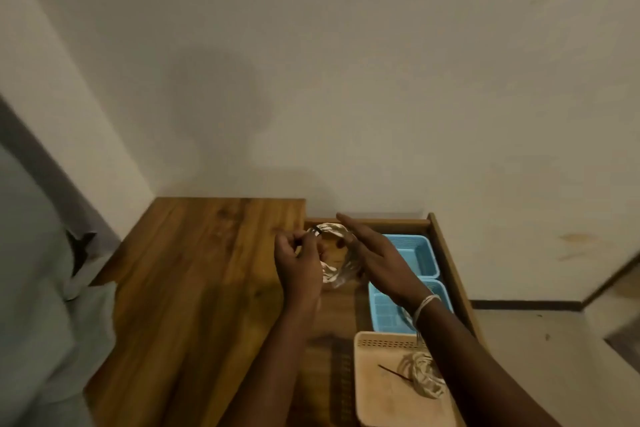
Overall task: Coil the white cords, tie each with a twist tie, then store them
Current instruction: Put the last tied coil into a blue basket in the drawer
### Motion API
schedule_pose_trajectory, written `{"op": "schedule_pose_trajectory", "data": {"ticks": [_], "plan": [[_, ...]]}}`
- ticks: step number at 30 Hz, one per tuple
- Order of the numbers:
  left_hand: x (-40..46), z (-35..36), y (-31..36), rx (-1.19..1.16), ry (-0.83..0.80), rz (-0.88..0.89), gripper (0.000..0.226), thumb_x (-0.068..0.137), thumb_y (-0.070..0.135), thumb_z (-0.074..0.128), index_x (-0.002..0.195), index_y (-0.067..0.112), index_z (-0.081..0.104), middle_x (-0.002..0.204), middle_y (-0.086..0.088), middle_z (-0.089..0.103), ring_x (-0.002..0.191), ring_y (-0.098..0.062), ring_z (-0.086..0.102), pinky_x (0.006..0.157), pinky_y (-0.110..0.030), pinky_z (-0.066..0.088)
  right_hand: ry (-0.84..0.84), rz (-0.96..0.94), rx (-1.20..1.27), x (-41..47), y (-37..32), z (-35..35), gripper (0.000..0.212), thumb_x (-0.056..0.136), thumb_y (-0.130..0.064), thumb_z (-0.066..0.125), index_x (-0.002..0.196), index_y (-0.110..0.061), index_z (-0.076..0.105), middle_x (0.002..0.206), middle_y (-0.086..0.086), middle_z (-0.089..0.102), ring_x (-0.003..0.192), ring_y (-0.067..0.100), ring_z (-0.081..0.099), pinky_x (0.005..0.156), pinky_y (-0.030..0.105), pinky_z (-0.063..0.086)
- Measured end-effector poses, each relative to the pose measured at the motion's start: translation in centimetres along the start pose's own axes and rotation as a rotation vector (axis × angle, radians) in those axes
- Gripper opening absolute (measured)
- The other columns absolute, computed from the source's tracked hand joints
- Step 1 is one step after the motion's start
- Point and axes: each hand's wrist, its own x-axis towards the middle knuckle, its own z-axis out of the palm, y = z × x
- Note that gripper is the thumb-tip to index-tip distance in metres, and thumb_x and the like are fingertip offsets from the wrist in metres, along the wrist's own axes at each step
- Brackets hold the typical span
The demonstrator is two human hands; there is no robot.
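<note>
Coiled white cord (334,255) is held up above the open drawer (446,253), at its far left corner, next to the wooden tabletop (207,270). Left hand (299,265) has its fingers curled, pinching a dark twist tie (318,231) at the coil's top-left edge; likely mid-twist to lock the loops. Right hand (375,258) lies flat, fingers straight, pressed against the coil's right side, probably bracing it so the loops don't spring apart while the tie is cinched. A whitish cord or band wraps the right wrist; cannot tell which.

Inside the drawer: two blue baskets (420,258) along the right side, the farther one just behind the right hand. Nearer the camera, a beige tray (388,399) holds a second cord bundle (424,374) with a dark tie sticking out of it to the left; whether that one is fully tied is too blurred to tell.

Judgement: tying step on this coil, storing not yet done.
</note>
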Motion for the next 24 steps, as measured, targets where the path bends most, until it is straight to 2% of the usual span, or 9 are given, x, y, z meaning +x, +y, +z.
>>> {"op": "schedule_pose_trajectory", "data": {"ticks": [2, 4, 6, 8, 12, 14, 16, 20, 24], "plan": [[0.2, 3.7, -1.5, -0.017, -0.066, -0.075, 0.006, 0.091, 0.006, 0.059, 0.097, 0.005, 0.058, 0.088, -0.008, 0.068, 0.07, -0.004, 0.069, 0.057, -0.018, 0.052, 0.117, 0.099, 0.095, 0.8, 2.9, -3.4, 0.03, 0.098, -0.031, 0.06, 0.128, -0.031, 0.059, 0.119, -0.009, 0.071, 0.106, 0.008, 0.068, 0.089, 0.032, 0.057], [0.8, 7.2, -3.1, -0.037, -0.113, -0.179, 0.015, 0.088, 0.008, 0.065, 0.101, 0.013, 0.06, 0.094, -0.007, 0.07, 0.081, -0.017, 0.071, 0.061, -0.024, 0.054, 0.217, 0.193, 0.137, 1.8, 5.6, -6.4, 0.021, 0.094, -0.026, 0.067, 0.113, -0.018, 0.062, 0.105, 0.001, 0.076, 0.098, 0.021, 0.073, 0.081, 0.04, 0.061], [2.0, 10.7, -5.0, -0.053, -0.148, -0.321, 0.025, 0.085, 0.009, 0.068, 0.107, 0.019, 0.06, 0.095, -0.005, 0.071, 0.078, -0.018, 0.071, 0.055, -0.025, 0.053, 0.294, 0.266, 0.144, 3.2, 8.4, -9.5, 0.018, 0.091, -0.017, 0.072, 0.102, -0.005, 0.064, 0.089, 0.008, 0.077, 0.083, 0.024, 0.075, 0.069, 0.033, 0.061], [3.0, 14.2, -7.2, -0.042, -0.197, -0.469, 0.026, 0.084, 0.009, 0.068, 0.108, 0.02, 0.065, 0.093, -0.007, 0.074, 0.073, -0.019, 0.07, 0.052, -0.024, 0.051, 0.326, 0.314, 0.091, 4.7, 11.3, -12.4, 0.015, 0.088, -0.012, 0.074, 0.095, -0.002, 0.067, 0.083, 0.008, 0.076, 0.074, 0.015, 0.073, 0.065, 0.028, 0.058], [4.9, 19.4, -11.8, 0.033, -0.262, -0.643, 0.019, 0.085, 0.01, 0.068, 0.103, 0.016, 0.071, 0.1, -0.011, 0.073, 0.085, -0.025, 0.067, 0.07, -0.032, 0.05, 0.31, 0.413, 0.055, 7.8, 17.0, -16.1, 0.011, 0.087, -0.009, 0.073, 0.094, -0.001, 0.068, 0.084, 0.012, 0.075, 0.069, 0.016, 0.069, 0.066, 0.029, 0.057], [6.0, 21.2, -13.9, 0.075, -0.292, -0.678, 0.014, 0.089, 0.009, 0.065, 0.099, 0.017, 0.07, 0.103, -0.012, 0.072, 0.092, -0.028, 0.065, 0.072, -0.035, 0.052, 0.318, 0.47, -0.009, 9.0, 19.7, -16.8, 0.011, 0.088, -0.01, 0.071, 0.095, -0.002, 0.07, 0.087, 0.015, 0.075, 0.068, 0.017, 0.067, 0.061, 0.024, 0.054], [7.2, 22.8, -16.6, 0.132, -0.316, -0.691, 0.019, 0.091, 0.008, 0.064, 0.108, 0.012, 0.068, 0.107, -0.013, 0.071, 0.094, -0.028, 0.066, 0.068, -0.033, 0.055, 0.306, 0.534, -0.09, 10.2, 22.5, -17.3, 0.013, 0.089, -0.012, 0.07, 0.098, -0.003, 0.072, 0.091, 0.013, 0.075, 0.071, 0.016, 0.066, 0.057, 0.015, 0.049], [9.0, 25.1, -21.8, 0.239, -0.303, -0.716, 0.025, 0.093, 0.006, 0.06, 0.118, 0.01, 0.064, 0.105, -0.013, 0.071, 0.085, -0.024, 0.067, 0.07, -0.038, 0.058, 0.223, 0.617, -0.264, 12.1, 27.3, -17.2, 0.02, 0.088, -0.012, 0.068, 0.105, -0.005, 0.075, 0.103, 0.013, 0.075, 0.091, 0.023, 0.067, 0.075, 0.021, 0.043], [10.4, 26.4, -26.5, 0.328, -0.295, -0.712, 0.026, 0.094, 0.007, 0.06, 0.118, 0.013, 0.066, 0.1, -0.01, 0.072, 0.089, -0.027, 0.069, 0.082, -0.045, 0.058, 0.162, 0.615, -0.466, 13.5, 30.6, -16.7, 0.015, 0.087, -0.007, 0.064, 0.094, -0.005, 0.076, 0.095, 0.014, 0.075, 0.088, 0.027, 0.069, 0.068, 0.022, 0.039]]}}
